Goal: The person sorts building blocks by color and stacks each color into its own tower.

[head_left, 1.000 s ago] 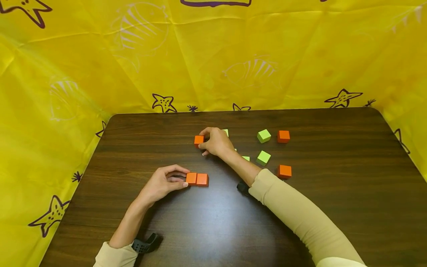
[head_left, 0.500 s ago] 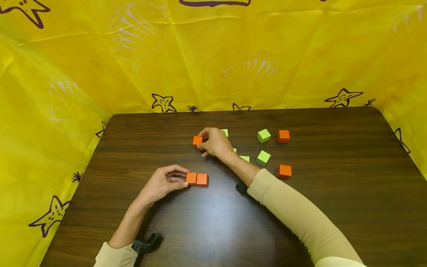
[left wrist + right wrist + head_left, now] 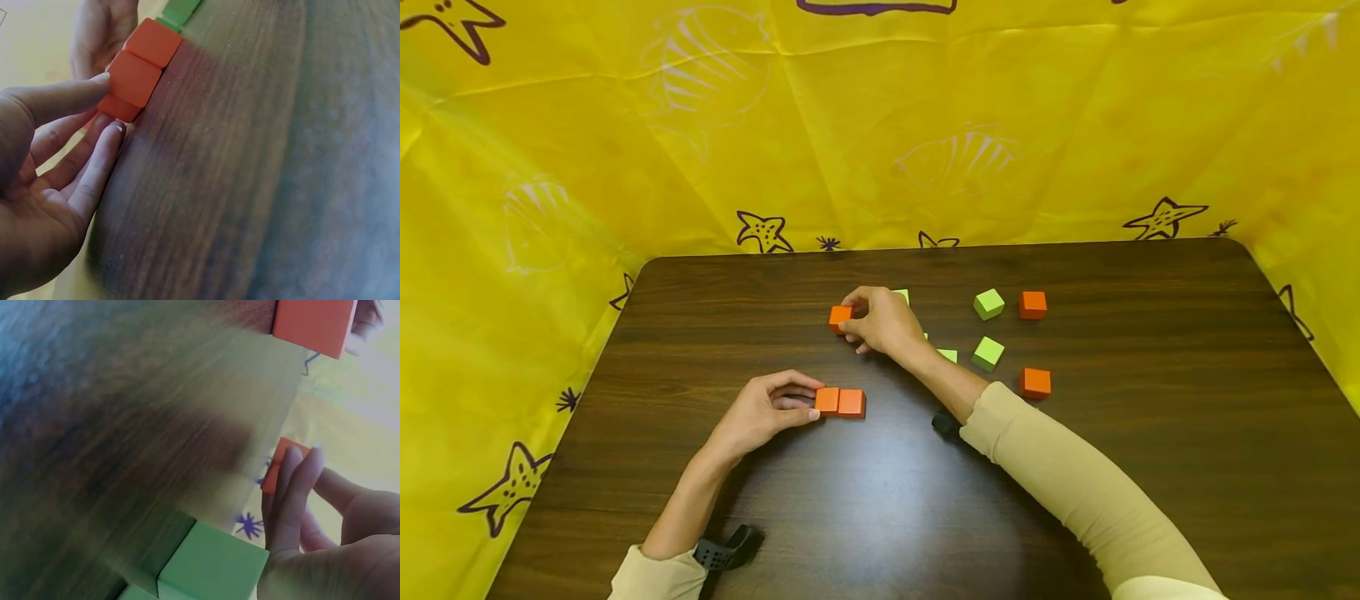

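Observation:
Two orange cubes stand side by side on the dark wooden table (image 3: 647,375), touching. My left hand (image 3: 760,414) grips the left one (image 3: 827,401) between thumb and fingers, while the right one (image 3: 852,402) sits against it. In the left wrist view the thumb lies on the near side of that gripped cube (image 3: 134,76). Farther back, my right hand (image 3: 886,323) pinches another orange cube (image 3: 839,319) by its right side. The right wrist view shows the fingers around this small cube (image 3: 271,480), partly hiding it.
Partly hidden behind the right hand and forearm are several green cubes, one of them (image 3: 947,356) near the wrist. To the right stand two green cubes (image 3: 988,304) and two orange cubes (image 3: 1036,382). A yellow cloth (image 3: 865,150) hangs around the table.
My right hand has shifted the pinched orange cube very slightly to the left. The left hand keeps its grip in the same place, and the head view has drifted a little.

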A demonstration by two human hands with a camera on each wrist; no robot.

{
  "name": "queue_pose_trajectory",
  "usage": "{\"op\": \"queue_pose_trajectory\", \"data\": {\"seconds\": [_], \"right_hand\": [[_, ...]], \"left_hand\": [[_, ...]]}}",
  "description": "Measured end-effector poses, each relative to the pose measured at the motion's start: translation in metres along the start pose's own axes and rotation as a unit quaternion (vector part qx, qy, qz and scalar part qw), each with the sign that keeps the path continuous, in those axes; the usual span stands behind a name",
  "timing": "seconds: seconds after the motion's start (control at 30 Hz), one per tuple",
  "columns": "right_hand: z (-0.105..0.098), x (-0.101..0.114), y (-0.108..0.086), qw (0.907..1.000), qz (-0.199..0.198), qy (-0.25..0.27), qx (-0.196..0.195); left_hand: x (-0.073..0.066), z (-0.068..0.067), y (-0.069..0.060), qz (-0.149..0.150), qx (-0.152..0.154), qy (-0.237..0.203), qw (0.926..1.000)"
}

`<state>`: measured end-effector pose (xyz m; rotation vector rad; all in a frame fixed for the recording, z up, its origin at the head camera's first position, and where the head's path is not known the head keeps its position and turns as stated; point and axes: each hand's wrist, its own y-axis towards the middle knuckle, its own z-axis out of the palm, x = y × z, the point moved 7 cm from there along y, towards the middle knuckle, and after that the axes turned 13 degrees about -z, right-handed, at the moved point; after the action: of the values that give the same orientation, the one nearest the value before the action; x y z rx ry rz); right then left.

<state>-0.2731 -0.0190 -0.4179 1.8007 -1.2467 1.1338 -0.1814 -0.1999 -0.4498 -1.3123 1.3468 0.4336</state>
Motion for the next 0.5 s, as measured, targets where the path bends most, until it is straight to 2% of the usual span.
{"op": "queue_pose_trajectory", "data": {"seconds": [0.1,0.5], "right_hand": [[0.000,0.002,-0.003,1.0000,0.000,0.004,0.004],[-0.002,0.012,-0.014,0.9987,-0.035,-0.033,0.016]], "left_hand": [[0.000,0.000,0.000,0.000,0.000,-0.001,1.0000],[0.001,0.000,-0.001,-0.003,0.002,-0.004,1.0000]]}}
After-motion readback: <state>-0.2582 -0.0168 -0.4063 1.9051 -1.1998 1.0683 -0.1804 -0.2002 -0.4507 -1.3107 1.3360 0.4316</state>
